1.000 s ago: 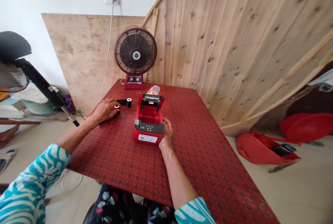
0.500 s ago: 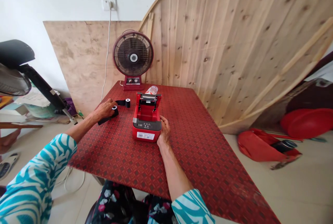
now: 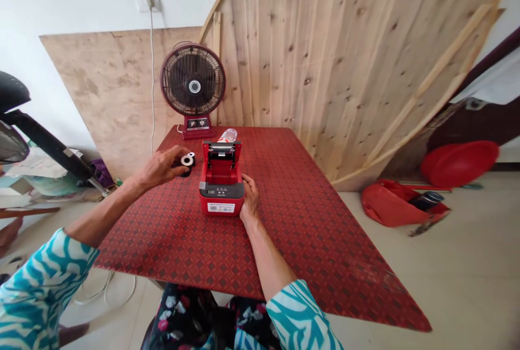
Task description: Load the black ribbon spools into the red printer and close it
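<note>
My left hand point(image 3: 159, 168) is over the back left of the red patterned table point(image 3: 292, 241), gripping a black ribbon roll point(image 3: 187, 163) with a white core. A second spool end shows just behind it, and the ribbon between them is mostly hidden by my fingers. My right hand point(image 3: 249, 197) presses against the right side of a red label printer point(image 3: 221, 198). The printer's lid stands open, and a dark control panel faces me. A plastic bottle point(image 3: 227, 135) lies on its side behind the printer.
A red and black table fan point(image 3: 193, 87) stands at the table's far edge, its white cable rising to a wall socket point(image 3: 147, 0). Wooden panels point(image 3: 325, 68) back the table. A red bag point(image 3: 394, 205) and red basin point(image 3: 459, 163) lie on the floor at right.
The long black ribbon strip has drawn in, and the roll and spool now sit close together under my left hand. The view has shifted, so the table appears further right-to-left and lower.
</note>
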A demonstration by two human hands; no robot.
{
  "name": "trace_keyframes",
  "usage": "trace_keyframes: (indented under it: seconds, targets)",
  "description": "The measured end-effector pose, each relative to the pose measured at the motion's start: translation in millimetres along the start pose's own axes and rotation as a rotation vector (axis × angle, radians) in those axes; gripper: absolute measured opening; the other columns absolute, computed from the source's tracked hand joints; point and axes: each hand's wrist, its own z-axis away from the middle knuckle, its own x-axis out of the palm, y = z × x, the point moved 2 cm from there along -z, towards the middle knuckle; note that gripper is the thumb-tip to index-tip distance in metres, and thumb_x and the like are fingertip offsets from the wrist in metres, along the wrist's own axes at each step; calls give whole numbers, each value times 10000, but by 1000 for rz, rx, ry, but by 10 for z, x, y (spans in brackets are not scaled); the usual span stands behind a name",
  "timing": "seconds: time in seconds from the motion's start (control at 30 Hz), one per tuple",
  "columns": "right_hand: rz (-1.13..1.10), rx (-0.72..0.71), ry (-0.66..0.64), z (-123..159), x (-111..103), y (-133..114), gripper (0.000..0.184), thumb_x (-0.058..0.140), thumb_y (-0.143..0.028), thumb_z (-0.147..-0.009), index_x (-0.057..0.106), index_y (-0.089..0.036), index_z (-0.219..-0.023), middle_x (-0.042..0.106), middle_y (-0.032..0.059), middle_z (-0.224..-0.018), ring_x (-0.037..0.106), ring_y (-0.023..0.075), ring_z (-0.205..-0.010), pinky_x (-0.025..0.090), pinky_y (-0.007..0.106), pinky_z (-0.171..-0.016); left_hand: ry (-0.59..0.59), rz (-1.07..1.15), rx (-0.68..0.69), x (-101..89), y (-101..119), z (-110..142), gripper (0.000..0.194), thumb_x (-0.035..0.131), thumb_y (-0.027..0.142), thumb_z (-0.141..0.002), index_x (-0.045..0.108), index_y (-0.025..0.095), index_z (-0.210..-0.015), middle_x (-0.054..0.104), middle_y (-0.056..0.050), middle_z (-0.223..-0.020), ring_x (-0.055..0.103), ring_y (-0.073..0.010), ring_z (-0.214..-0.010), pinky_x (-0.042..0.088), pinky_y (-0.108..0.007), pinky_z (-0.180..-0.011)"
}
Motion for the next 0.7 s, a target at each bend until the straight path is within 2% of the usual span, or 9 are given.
trace_keyframes:
  seconds: [0.07,0.13,0.27,0.43,0.53,0.7]
  targets:
    - [-3,-28,-3,5,8,1,441,641,-471,-696,680,-184,-1029,700,23,-940,604,160,-819,463,276,-734,-73,-199,125,51,360,-83,266,585,310,-888,605,197,-1128,700,-65,-1087,674,-206,-964,510,-295,-812]
    - [-16,-46,-17,8,24,6,422,632,-457,-710,680,-185,-1029,698,25,-954,607,165,-846,466,278,-749,-154,-397,181,152,679,-187,231,567,277,-914,618,186,-1119,698,-90,-1082,678,-234,-970,510,-308,-782]
    - [-20,-69,-32,5,62,17,388,610,-455,-738,683,-189,-1012,695,26,-951,607,175,-889,476,283,-769,-295,-626,221,389,1095,-421,198,527,156,-916,655,150,-1068,704,-134,-1007,692,-275,-953,520,-353,-791]
    - [3,-102,-24,-6,95,25,342,580,-433,-767,693,-203,-993,695,28,-949,596,185,-951,484,285,-795,-443,-719,233,641,1237,-668,231,485,88,-910,690,96,-1015,711,-199,-940,706,-329,-932,526,-385,-746]
    - [11,-117,-18,-14,112,34,329,559,-418,-779,696,-208,-992,694,31,-974,588,187,-978,483,293,-822,-504,-750,226,734,1287,-765,237,517,80,-893,677,77,-1067,713,-211,-892,712,-330,-934,527,-368,-742]
    - [-7,-119,-33,-42,140,64,314,546,-405,-785,693,-214,-986,689,35,-983,582,191,-995,485,306,-840,-516,-724,157,825,1330,-886,278,576,58,-848,639,36,-1119,709,-248,-961,705,-359,-981,536,-388,-772]
